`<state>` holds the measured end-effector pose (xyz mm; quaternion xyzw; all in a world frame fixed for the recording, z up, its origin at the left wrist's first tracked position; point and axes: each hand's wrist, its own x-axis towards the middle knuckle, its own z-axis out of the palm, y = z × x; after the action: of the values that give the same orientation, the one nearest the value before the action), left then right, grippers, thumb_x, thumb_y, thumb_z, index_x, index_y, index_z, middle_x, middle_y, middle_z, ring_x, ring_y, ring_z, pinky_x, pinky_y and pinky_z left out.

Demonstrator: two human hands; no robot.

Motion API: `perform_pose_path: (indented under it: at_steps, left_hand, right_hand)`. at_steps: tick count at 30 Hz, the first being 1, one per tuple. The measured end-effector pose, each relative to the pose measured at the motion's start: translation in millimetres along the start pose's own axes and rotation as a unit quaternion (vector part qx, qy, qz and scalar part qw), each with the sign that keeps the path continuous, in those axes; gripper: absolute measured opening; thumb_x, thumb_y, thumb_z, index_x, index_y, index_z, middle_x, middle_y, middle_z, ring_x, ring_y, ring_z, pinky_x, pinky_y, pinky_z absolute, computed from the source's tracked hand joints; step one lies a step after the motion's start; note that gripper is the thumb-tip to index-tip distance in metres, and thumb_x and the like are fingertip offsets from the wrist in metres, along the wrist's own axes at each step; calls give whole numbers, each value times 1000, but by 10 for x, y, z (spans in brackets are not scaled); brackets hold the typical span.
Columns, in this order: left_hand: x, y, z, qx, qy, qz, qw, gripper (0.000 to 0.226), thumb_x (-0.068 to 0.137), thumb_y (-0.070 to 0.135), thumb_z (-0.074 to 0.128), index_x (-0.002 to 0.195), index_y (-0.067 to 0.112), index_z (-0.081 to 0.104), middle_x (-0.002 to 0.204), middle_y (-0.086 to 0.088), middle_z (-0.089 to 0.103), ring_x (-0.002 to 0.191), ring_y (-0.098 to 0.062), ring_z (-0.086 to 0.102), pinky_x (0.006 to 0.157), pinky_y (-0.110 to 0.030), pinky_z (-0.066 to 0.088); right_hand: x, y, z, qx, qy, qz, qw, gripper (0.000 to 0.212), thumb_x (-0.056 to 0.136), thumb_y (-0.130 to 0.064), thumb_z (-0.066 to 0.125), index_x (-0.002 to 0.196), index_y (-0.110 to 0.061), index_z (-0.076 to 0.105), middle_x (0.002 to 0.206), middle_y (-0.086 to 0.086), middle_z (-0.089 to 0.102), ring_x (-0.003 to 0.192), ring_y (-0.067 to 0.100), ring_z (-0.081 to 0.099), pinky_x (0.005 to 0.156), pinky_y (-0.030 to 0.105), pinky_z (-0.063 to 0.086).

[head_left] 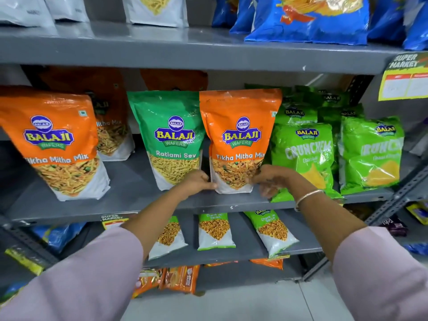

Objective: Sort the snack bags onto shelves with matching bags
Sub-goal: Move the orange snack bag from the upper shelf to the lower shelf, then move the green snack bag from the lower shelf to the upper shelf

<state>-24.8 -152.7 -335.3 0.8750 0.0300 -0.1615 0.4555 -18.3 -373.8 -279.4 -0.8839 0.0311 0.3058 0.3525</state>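
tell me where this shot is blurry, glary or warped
Head view: the right hand has smeared fingertips from motion blur, while the left hand and the Tikha Mitha Mix bag they grip look sharp; soft glare streaks the bag's glossy top; wide-angle distortion bows the shelf edge, and the blue bags above are blurred.

Both arms reach up from the lower corners of the frame toward its centre, forearms bare past pale pink sleeves. The left hand (pixel 199 181) sits just left of centre, back of the hand toward the camera, fingers curled forward with the fingertips pinched. The right hand (pixel 269 179) is just right of centre, palm turned down, fingers bent and slightly blurred. A thin bangle (pixel 308 196) circles the right wrist.
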Motion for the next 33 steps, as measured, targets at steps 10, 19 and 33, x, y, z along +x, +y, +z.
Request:
perform_pose_path:
  at_steps: [10, 19, 33]
  left_hand:
    - [-250, -581, -815, 43, 137, -124, 982, 68, 74, 31, 75, 124, -8, 49, 129, -28, 56, 107, -39, 60, 74, -45, 48]
    - [-91, -705, -919, -136, 143, -36, 980, 64, 64, 22, 83, 116, 2, 51, 119, -8, 60, 114, -25, 55, 90, -37, 48]
    - [-514, -828, -1099, -91, 210, 13, 973, 56, 61, 19, 84, 110, 0, 64, 118, -18, 68, 109, -28, 63, 91, -38, 52]
  right_hand:
    - [153, -806, 948, -53, -29, -58, 996, 47, 83, -35, 63, 52, -13, 35, 51, 1, 37, 51, 14, 34, 49, 24, 26]
    - [647, -819, 1373, 138, 133, -117, 974, 101, 75, -31, 72, 145, -2, 6, 155, 12, 23, 140, 30, 27, 109, 36, 31]
    - [444, -969, 1605, 229, 159, -195, 940, 70, 64, -3, 79, 124, -2, 45, 123, 20, 59, 113, 30, 56, 90, 34, 47]
